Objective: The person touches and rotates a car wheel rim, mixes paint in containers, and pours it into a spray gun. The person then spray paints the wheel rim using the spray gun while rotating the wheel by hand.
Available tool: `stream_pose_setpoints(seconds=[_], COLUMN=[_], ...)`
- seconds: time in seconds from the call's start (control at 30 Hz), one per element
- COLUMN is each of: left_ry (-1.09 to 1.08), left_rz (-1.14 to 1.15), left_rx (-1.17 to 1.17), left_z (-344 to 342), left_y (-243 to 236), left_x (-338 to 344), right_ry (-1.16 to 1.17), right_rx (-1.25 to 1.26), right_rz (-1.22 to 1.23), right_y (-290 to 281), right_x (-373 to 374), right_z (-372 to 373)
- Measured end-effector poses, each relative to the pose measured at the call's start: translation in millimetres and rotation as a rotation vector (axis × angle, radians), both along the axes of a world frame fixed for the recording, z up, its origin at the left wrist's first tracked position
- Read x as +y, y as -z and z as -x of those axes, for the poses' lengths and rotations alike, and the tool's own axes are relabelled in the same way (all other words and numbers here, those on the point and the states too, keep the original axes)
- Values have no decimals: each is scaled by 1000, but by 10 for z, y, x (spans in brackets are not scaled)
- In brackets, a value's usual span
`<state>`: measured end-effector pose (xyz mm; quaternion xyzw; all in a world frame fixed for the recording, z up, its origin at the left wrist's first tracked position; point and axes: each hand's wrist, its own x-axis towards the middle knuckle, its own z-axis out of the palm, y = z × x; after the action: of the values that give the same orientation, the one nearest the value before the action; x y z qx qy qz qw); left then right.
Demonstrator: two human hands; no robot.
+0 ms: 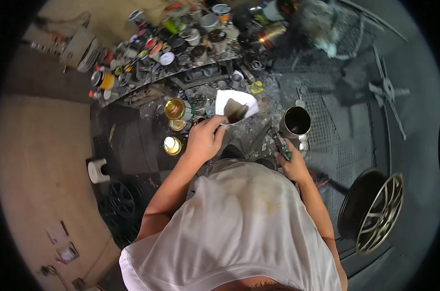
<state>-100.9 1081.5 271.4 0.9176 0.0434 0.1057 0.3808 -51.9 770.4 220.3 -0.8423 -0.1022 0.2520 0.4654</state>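
My left hand (208,138) pinches the near edge of a white paper paint strainer (246,101). A dark, wet-looking brown stain covers part of the strainer. To the right, my right hand (293,162) is closed around the handle of what looks like a paint spray gun (284,148). Its round metal cup (308,123) faces up without a lid, dark inside. The strainer and the cup are apart. Fingers hide part of the gun's handle.
Left of my left hand stand several gold-topped cans (175,108). A cluttered bench (179,72) of paint tins crosses the back. On the right are a spoked wheel rim (382,213) and a metal stand (388,90). A white stool (97,170) stands left.
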Motion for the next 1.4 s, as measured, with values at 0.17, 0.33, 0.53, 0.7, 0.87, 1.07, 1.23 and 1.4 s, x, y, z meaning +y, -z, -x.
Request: stream_pose_setpoints(seconds=[0.17, 0.33, 0.53, 0.7, 0.87, 1.07, 1.23, 1.4], left_ry=[-288, -489, -750, -962, -990, -1020, -960, -874], left_rz=[74, 56, 42, -4, -71, -121, -135, -107], left_rx=[54, 18, 146, 289, 372, 438, 387, 509], left_z=[155, 302, 322, 0, -621, -1066, -1348, -1493], left_y=[-131, 7, 24, -17, -221, -316, -307, -3], left_x=[616, 861, 651, 322, 102, 62, 39, 302], right_ry=[-181, -233, -309, -305, -197, -255, -245, -751], right_rx=[70, 601, 888, 1399, 1624, 1747, 1838, 744], right_rz=[50, -164, -337, -775, -1128, -1472, -1342, -161], right_y=[309, 360, 872, 1218, 1472, 1372, 1330, 1436], right_x=[791, 1889, 3033, 3657, 3923, 3892, 3846, 3741], right_z=[-826, -1767, -2901, -3748, -4192, -4399, -4607, -4569])
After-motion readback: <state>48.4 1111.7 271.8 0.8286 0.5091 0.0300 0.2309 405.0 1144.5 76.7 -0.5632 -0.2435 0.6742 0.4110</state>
